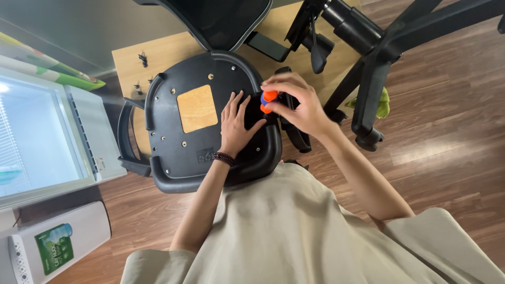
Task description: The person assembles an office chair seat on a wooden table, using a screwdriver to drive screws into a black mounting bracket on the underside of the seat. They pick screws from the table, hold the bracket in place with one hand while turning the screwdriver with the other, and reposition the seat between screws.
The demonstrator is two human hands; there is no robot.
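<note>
An upturned black chair seat lies on a low wooden board, its underside up, with a square plywood patch in the middle. My left hand rests flat on the seat's underside, fingers spread. My right hand grips an orange-and-blue screwdriver handle, held upright over the seat's right edge next to a black armrest. The tool's tip is hidden by my hands.
A black armrest sticks out on the seat's left. Loose black screws lie on the wooden board. The chair's backrest and wheeled base lie behind. A white appliance stands at left on the wooden floor.
</note>
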